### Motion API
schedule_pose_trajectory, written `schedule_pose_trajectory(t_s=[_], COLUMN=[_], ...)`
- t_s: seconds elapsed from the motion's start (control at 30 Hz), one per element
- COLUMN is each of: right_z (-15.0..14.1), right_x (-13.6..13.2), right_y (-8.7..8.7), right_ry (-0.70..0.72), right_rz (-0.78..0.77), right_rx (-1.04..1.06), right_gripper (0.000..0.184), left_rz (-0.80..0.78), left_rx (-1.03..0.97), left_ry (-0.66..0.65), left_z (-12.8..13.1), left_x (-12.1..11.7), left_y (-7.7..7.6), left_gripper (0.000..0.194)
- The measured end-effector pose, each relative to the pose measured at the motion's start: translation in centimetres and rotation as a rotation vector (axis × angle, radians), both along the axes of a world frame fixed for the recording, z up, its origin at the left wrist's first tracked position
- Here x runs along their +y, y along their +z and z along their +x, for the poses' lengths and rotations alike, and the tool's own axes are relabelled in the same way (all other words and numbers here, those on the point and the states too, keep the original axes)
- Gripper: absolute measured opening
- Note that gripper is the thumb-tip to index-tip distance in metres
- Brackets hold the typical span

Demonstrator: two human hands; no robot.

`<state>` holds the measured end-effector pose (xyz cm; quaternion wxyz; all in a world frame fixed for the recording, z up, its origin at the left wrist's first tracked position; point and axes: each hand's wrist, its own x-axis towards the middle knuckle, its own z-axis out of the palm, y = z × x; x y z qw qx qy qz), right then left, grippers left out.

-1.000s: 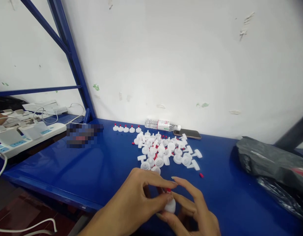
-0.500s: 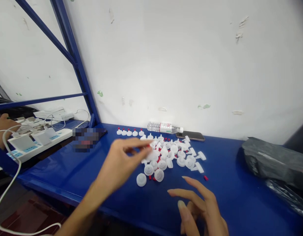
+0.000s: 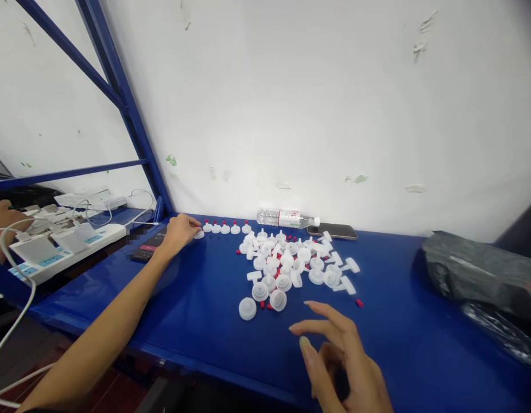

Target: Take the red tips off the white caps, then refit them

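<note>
My left hand is stretched out to the far left end of a row of white caps with red tips along the back of the blue table. Its fingers pinch a white cap that rests on the table at the row's end. My right hand hovers low near the front edge, fingers loosely spread, holding nothing. A pile of loose white caps and small red plugs lies between the two hands.
A water bottle and a phone lie by the wall. A black plastic bag fills the right side. Power strips and cables sit on the left shelf, with another person's hand. A dark device lies near my left wrist.
My left hand carried the assembled cap from the front, over the pile, to the left end of the back row. My right hand let go and stayed near the front edge.
</note>
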<state>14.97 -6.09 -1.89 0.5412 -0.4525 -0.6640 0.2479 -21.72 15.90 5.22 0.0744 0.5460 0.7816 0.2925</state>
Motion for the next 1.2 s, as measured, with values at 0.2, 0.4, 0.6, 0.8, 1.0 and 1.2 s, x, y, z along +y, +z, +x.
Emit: schedule_pose_trajectory(t_s=[0.2,0.4,0.6,0.8,1.0,1.2], right_z=[0.0,0.1,0.1,0.2,0.3,0.4], right_x=[0.1,0.2,0.2,0.5,1.0,1.0], right_y=[-0.1,-0.4,-0.2,-0.3,-0.6,-0.2], right_ry=[0.010,0.041,0.059,0.105,0.171,0.185], right_rz=[-0.003,-0.020,-0.042,-0.017,-0.001,0.006], right_rx=[-0.019,-0.046,-0.056,-0.101,-0.241,-0.270], right_gripper=[0.035,0.033,0.028,0.026,0.018,0.021], left_rz=[-0.049,-0.006,-0.021,-0.050,-0.086,0.070], left_rx=[-0.231,-0.442,-0.503,-0.487,-0.425,-0.183], left_ry=[-0.047,-0.088,-0.090,-0.089,-0.100,-0.110], left_z=[-1.2,-1.9,-2.3,-2.0,-1.9,-1.0], left_x=[1.2,1.6,1.7,1.8,1.2,-0.2], left_y=[-1.8,-2.8,-3.3,-3.4,-2.6,-0.1], left_gripper=[0.032,0.032,0.030,0.032,0.030,0.031])
